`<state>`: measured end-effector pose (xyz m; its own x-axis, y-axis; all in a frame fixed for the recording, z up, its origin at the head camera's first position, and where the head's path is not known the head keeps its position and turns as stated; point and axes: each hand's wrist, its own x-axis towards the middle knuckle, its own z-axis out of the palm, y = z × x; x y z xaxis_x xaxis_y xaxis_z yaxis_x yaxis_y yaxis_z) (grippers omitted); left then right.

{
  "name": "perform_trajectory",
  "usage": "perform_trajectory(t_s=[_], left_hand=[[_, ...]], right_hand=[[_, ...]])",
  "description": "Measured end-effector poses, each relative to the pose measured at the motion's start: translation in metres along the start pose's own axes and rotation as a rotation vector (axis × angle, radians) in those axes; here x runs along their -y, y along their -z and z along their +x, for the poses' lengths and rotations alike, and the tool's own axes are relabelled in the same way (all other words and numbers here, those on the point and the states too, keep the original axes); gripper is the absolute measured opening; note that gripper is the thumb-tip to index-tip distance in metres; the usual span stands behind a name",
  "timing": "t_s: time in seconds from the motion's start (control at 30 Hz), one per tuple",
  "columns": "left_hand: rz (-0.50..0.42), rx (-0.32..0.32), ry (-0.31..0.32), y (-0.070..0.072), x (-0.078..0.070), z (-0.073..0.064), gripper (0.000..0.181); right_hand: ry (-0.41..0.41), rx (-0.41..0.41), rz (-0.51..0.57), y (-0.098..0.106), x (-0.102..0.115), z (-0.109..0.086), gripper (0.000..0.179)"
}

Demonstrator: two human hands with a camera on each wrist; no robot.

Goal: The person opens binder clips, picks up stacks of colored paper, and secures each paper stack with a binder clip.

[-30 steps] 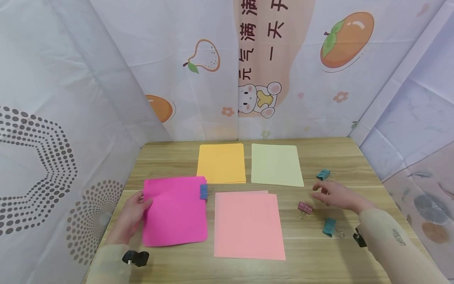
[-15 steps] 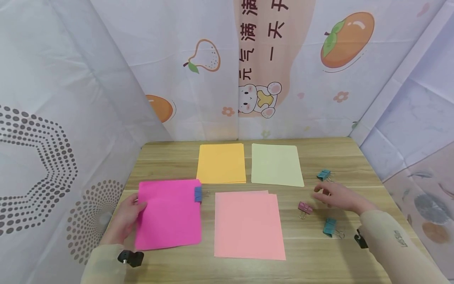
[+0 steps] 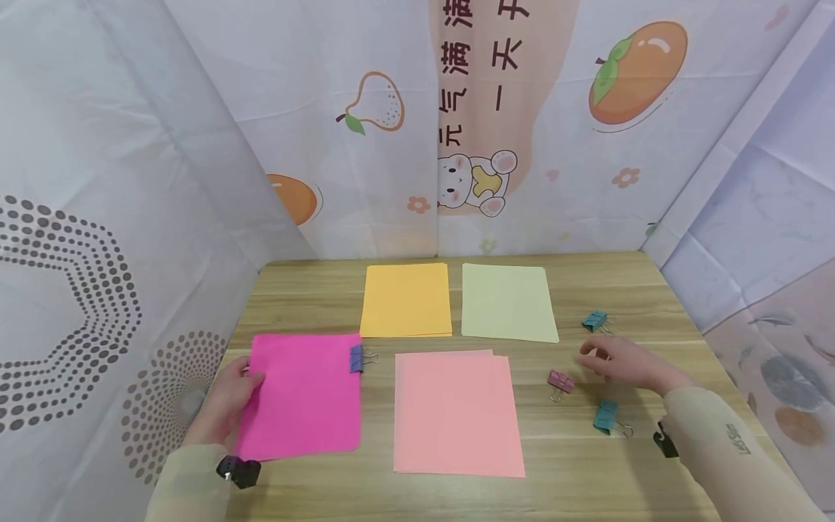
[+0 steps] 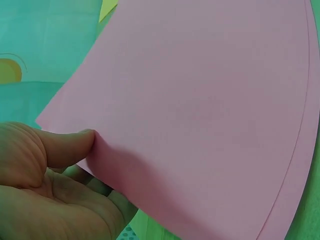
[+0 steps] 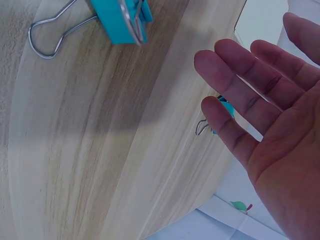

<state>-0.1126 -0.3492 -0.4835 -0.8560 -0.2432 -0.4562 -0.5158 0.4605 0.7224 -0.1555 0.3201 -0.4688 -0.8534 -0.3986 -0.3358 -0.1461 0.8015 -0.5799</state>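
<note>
Bright pink paper sheets (image 3: 300,399) lie at the left of the table, with a blue binder clip (image 3: 356,359) on their upper right edge. My left hand (image 3: 228,391) pinches their left edge; in the left wrist view the thumb is on top, the other fingers are under the paper (image 4: 200,100), and a second edge shows at the right. Over the table's right side hovers my right hand (image 3: 622,360), fingers loosely bent and holding nothing. Around it are a far teal binder clip (image 3: 594,320), a near teal binder clip (image 3: 605,417) and a dark pink binder clip (image 3: 560,381).
Salmon pink sheets (image 3: 457,413) lie at the middle front of the wooden table (image 3: 313,486). Behind them are orange sheets (image 3: 406,301) and pale green sheets (image 3: 509,301). A printed curtain (image 3: 365,174) rises along the back edge, with more cloth at both sides.
My left hand has drawn the bright pink sheets and the blue clip to the left and slightly nearer, away from the orange and salmon sheets. My right hand has hardly moved.
</note>
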Motion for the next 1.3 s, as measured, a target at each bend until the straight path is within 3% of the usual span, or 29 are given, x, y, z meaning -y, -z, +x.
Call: perform_trajectory(t_s=[0.5,0.73,0.87,1.17,1.3], left_hand=[[0.106,-0.034,0.005,0.004,0.0,0.001,0.056],[0.265,-0.025,0.014,0.004,-0.002,0.0,0.065],[0.279,-0.005,0.013,0.001,-0.004,0.0,0.069],[0.388,-0.022,-0.108,-0.008,-0.015,0.004,0.067],[0.387,-0.017,-0.144,-0.015,-0.024,0.003,0.066]], right_hand=[[0.003,-0.007,-0.007,0.0,0.001,-0.003,0.033],[0.0,-0.017,-0.018,0.0,-0.001,-0.004,0.032],[-0.003,-0.021,-0.031,0.0,0.0,-0.005,0.032],[-0.017,-0.023,-0.051,-0.001,-0.001,-0.006,0.032],[-0.02,-0.025,-0.053,-0.001,-0.003,-0.006,0.032]])
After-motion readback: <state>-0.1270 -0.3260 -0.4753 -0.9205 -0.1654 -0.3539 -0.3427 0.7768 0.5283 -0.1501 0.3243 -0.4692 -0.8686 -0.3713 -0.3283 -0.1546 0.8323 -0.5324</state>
